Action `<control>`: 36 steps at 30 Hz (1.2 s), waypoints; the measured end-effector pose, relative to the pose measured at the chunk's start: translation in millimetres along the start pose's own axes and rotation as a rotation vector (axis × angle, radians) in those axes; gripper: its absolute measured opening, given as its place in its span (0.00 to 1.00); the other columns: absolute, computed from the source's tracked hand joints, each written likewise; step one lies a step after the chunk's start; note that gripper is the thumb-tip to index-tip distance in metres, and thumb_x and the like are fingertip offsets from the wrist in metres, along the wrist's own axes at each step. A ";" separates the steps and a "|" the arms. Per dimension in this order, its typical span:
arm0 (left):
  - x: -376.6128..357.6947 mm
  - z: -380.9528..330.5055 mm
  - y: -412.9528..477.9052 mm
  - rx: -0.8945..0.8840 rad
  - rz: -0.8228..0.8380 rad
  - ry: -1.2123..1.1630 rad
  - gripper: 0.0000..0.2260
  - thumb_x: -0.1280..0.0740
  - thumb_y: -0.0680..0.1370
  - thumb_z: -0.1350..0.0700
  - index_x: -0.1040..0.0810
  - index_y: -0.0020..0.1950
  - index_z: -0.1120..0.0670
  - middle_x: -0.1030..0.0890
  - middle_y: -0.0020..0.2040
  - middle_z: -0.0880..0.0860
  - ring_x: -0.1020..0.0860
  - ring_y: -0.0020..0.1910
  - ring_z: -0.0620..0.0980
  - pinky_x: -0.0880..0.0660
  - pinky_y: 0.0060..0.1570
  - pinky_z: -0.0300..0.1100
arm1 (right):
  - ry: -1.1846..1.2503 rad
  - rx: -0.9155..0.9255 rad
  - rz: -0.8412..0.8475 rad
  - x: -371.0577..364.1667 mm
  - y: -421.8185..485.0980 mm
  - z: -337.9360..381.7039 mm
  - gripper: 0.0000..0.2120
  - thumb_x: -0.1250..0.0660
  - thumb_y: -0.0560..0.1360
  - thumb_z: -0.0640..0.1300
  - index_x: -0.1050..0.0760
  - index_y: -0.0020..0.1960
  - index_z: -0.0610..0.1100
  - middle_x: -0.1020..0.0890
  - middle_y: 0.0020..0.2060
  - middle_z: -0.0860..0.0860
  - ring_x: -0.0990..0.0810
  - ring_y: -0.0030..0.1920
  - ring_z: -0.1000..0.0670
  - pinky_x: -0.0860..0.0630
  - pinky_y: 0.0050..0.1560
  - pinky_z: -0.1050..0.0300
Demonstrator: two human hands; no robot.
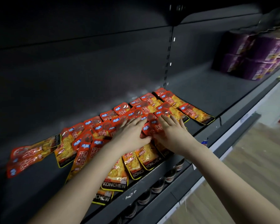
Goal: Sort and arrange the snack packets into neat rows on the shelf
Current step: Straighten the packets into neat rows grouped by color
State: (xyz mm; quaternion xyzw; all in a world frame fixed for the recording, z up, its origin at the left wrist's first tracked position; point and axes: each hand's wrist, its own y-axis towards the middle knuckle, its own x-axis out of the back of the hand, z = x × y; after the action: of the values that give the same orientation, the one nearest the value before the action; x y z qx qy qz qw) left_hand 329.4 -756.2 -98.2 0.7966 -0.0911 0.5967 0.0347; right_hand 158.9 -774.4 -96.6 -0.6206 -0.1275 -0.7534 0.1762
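Left hand (131, 132) and right hand (174, 132) flat, fingers straight, on half-hidden snack packets (86, 152)

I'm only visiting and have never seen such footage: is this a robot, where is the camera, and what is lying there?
No robot here: these are a person's two bare arms. The single picture comes from a camera worn on the head, looking forward and down. The left hand and right hand lie flat, fingers straight, pressing on a loose spread of red and orange snack packets on a dark shelf. Neither hand seems to hold a packet. Purple packs stand farther right.
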 end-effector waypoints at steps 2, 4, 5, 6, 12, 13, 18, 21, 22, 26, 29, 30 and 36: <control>-2.8 -1.7 1.7 0.008 0.012 -0.020 0.34 0.40 0.77 0.39 0.49 0.78 0.48 0.50 0.78 0.46 0.49 0.76 0.48 0.54 0.75 0.48 | 0.004 -0.001 0.013 -5.7 4.1 -5.6 0.35 0.44 0.78 0.59 0.55 0.77 0.44 0.48 0.76 0.48 0.53 0.76 0.43 0.56 0.74 0.42; -6.3 -1.5 3.8 -0.002 -0.012 -0.005 0.35 0.39 0.76 0.38 0.48 0.78 0.48 0.49 0.78 0.45 0.49 0.76 0.46 0.54 0.74 0.47 | 0.038 0.007 0.013 -11.2 9.0 -8.1 0.36 0.43 0.77 0.59 0.53 0.77 0.44 0.47 0.76 0.47 0.51 0.76 0.44 0.54 0.74 0.42; -7.8 -0.6 4.6 -0.010 -0.032 -0.007 0.35 0.38 0.76 0.38 0.47 0.77 0.48 0.48 0.78 0.45 0.49 0.76 0.45 0.55 0.74 0.46 | 0.057 0.015 0.006 -13.2 10.4 -8.3 0.35 0.43 0.77 0.59 0.52 0.77 0.44 0.47 0.76 0.47 0.50 0.75 0.45 0.53 0.74 0.43; -9.1 0.8 5.3 -0.013 -0.048 -0.019 0.34 0.38 0.76 0.38 0.46 0.77 0.48 0.47 0.78 0.45 0.49 0.76 0.45 0.55 0.74 0.46 | 0.077 0.026 0.000 -15.3 11.9 -8.3 0.35 0.42 0.77 0.58 0.51 0.77 0.44 0.46 0.76 0.47 0.48 0.75 0.46 0.53 0.73 0.43; -7.5 2.1 5.3 0.002 -0.076 -0.089 0.32 0.34 0.75 0.42 0.42 0.76 0.47 0.41 0.76 0.45 0.44 0.75 0.45 0.53 0.74 0.44 | 0.143 0.079 -0.024 -20.2 15.0 -7.6 0.33 0.42 0.78 0.55 0.51 0.77 0.42 0.45 0.75 0.46 0.44 0.74 0.47 0.50 0.74 0.50; -7.2 1.5 5.2 0.013 -0.079 -0.092 0.32 0.34 0.75 0.42 0.42 0.76 0.47 0.41 0.76 0.45 0.44 0.75 0.46 0.52 0.73 0.44 | 0.141 0.079 -0.029 -20.8 14.6 -7.5 0.33 0.43 0.78 0.55 0.51 0.77 0.42 0.45 0.75 0.46 0.44 0.74 0.47 0.50 0.74 0.50; -5.5 -1.9 5.0 0.046 -0.085 -0.154 0.35 0.31 0.74 0.44 0.45 0.76 0.44 0.33 0.72 0.45 0.39 0.72 0.52 0.42 0.71 0.49 | 0.111 0.073 -0.064 -22.9 11.0 -7.4 0.32 0.44 0.79 0.57 0.49 0.76 0.44 0.45 0.75 0.46 0.45 0.74 0.44 0.46 0.73 0.50; -5.9 -3.1 4.1 0.054 -0.092 -0.162 0.34 0.31 0.75 0.46 0.45 0.76 0.43 0.30 0.70 0.46 0.38 0.72 0.52 0.41 0.70 0.49 | 0.095 0.077 -0.076 -21.5 8.1 -6.4 0.30 0.45 0.79 0.56 0.47 0.76 0.45 0.44 0.75 0.45 0.44 0.73 0.42 0.43 0.72 0.48; -6.0 -3.0 3.9 0.050 -0.105 -0.152 0.33 0.32 0.75 0.47 0.44 0.76 0.43 0.30 0.69 0.47 0.38 0.71 0.52 0.41 0.71 0.49 | 0.089 0.077 -0.085 -21.0 6.8 -6.2 0.29 0.44 0.79 0.56 0.46 0.76 0.46 0.43 0.75 0.44 0.43 0.72 0.42 0.42 0.71 0.48; -7.7 -1.9 4.7 0.042 -0.153 -0.135 0.27 0.34 0.78 0.51 0.40 0.75 0.45 0.28 0.67 0.48 0.34 0.68 0.50 0.39 0.71 0.49 | 0.082 0.081 -0.116 -18.1 1.3 -6.0 0.26 0.44 0.79 0.55 0.40 0.74 0.49 0.40 0.74 0.45 0.36 0.68 0.39 0.35 0.67 0.45; -9.0 -3.5 8.1 0.045 -0.216 -0.184 0.23 0.35 0.79 0.55 0.35 0.73 0.46 0.24 0.61 0.47 0.29 0.63 0.48 0.34 0.64 0.43 | 0.109 0.056 -0.132 -16.5 -2.0 -8.9 0.23 0.43 0.78 0.56 0.36 0.72 0.52 0.38 0.73 0.44 0.34 0.67 0.38 0.35 0.66 0.46; -9.0 -4.5 9.7 0.042 -0.236 -0.204 0.22 0.36 0.79 0.57 0.34 0.72 0.47 0.24 0.58 0.47 0.27 0.60 0.47 0.33 0.61 0.42 | 0.138 0.046 -0.149 -16.4 -2.4 -10.9 0.22 0.42 0.78 0.56 0.33 0.70 0.53 0.36 0.72 0.43 0.32 0.66 0.38 0.35 0.65 0.46; -11.4 -11.6 16.7 0.069 -0.335 -0.377 0.18 0.37 0.79 0.63 0.27 0.68 0.50 0.21 0.54 0.49 0.22 0.51 0.45 0.27 0.52 0.36 | 0.366 -0.002 -0.267 -15.3 -2.1 -24.4 0.23 0.34 0.75 0.46 0.32 0.70 0.49 0.25 0.62 0.40 0.25 0.60 0.40 0.25 0.57 0.49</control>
State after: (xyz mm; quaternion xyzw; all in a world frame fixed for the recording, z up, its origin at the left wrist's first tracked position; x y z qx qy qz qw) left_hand 312.2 -769.5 -106.7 0.8984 0.0577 0.4264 0.0881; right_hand 138.8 -780.9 -116.4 -0.4513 -0.1736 -0.8702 0.0945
